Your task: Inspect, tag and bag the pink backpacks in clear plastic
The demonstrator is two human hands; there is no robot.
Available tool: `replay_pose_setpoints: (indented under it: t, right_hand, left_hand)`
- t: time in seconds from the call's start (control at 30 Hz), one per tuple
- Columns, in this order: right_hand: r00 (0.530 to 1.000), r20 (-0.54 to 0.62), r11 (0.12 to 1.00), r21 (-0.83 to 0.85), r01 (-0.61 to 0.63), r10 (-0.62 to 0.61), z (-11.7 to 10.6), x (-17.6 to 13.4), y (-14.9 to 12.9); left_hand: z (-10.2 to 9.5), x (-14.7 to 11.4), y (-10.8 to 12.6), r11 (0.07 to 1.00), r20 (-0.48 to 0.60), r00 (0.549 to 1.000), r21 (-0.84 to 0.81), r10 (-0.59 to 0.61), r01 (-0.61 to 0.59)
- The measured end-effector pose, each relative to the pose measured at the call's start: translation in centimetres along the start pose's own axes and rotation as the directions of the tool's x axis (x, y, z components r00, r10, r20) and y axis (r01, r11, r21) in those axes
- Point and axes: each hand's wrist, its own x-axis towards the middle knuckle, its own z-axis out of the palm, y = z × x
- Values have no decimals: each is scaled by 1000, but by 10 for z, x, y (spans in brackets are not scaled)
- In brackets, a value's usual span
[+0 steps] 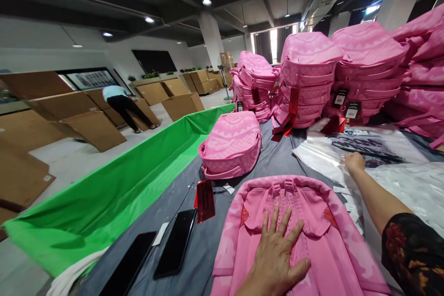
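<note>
My left hand (277,252) lies flat with spread fingers on the back panel of a pink backpack (239,240) in front of me. Stretched out to the right, my right hand (354,163) has its fingers closed at the edge of a clear printed plastic bag (322,155) in a pile; the fingertips are partly hidden. Just beyond the near backpack, another pink backpack (232,141) lies on the dark cloth, with a red tag (206,200) hanging from it.
Two black phones (176,243) lie at the left. Stacked pink backpacks (307,78) with tags line the back and right. A green fabric trough (114,185) runs along the table's left side. Beyond it, a person (123,101) bends among cardboard boxes (93,129).
</note>
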Motion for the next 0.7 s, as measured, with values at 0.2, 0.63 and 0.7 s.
replay_pose_setpoints:
  t: [0.2,0.63,0.7]
  right_hand:
    - [992,52,989,103,107,-113,-83,-8,-30]
    - [693,137,661,475,581,-708,-160,-206,-169]
    - [658,197,644,526,555,-727,-147,-253,-162]
  left_hand:
    - [-1,0,2,999,-29,999,24,37,-37]
    - [-10,-4,20,919,-318,944,-341,86,-198]
    - [-18,-10,37,737,-406,912,-633,-57,-236]
